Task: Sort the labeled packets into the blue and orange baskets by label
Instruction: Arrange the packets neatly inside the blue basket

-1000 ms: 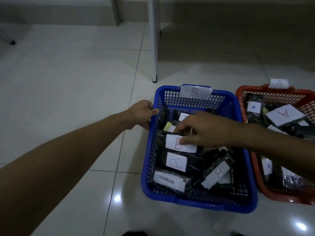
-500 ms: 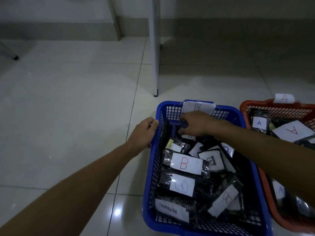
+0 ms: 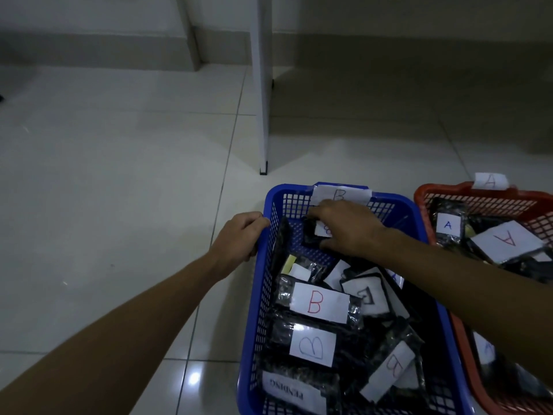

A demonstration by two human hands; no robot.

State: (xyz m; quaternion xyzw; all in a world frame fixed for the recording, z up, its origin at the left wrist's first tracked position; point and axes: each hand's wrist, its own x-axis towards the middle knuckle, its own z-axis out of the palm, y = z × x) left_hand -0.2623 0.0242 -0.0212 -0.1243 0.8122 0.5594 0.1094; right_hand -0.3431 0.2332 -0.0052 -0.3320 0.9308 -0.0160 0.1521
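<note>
The blue basket is gripped at its rim by the curled fingers of the left hand. A B-labelled packet (dark wrapper) is pinched under the right hand fingers, at the basket's far end. The orange basket is set beyond the right wrist.

Indoor room, likely home or office: glossy tiled floor, white table leg, plain wall.

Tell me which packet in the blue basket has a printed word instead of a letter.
The packet at the near left corner of the blue basket: its label reads PENDING, while the others whose labels can be read show a handwritten B.
</note>
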